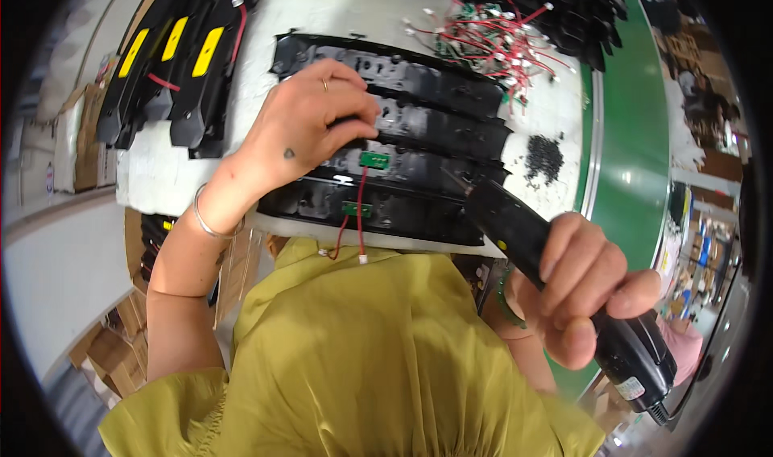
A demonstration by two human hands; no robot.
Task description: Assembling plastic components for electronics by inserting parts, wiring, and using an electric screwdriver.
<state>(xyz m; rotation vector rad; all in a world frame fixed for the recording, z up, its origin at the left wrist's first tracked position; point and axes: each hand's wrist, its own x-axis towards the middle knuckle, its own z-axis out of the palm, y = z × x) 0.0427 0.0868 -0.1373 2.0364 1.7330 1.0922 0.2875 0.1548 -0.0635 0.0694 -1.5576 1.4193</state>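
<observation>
My right hand (592, 288) is wrapped around a black electric screwdriver (515, 223), its thin bit directed left at the black plastic housings. Several of these long housings (451, 167) lie side by side on the work surface before me. My left hand (318, 115) hovers over the middle ones, thumb and fingertips pinched together; whatever is between them is hidden. Just below that hand, a small green circuit board (374, 161) sits in one housing. Another green circuit board (357, 210) lies in the nearest housing. Red wires with white connectors trail from both boards toward me.
A tangled pile of red-wired circuit boards (503, 42) lies at the back right. Small black screws (543, 159) are heaped right of the housings. Black housings with yellow labels (208, 52) stand at the left. More black parts (576, 14) fill the far edge, beside a green surface (632, 127).
</observation>
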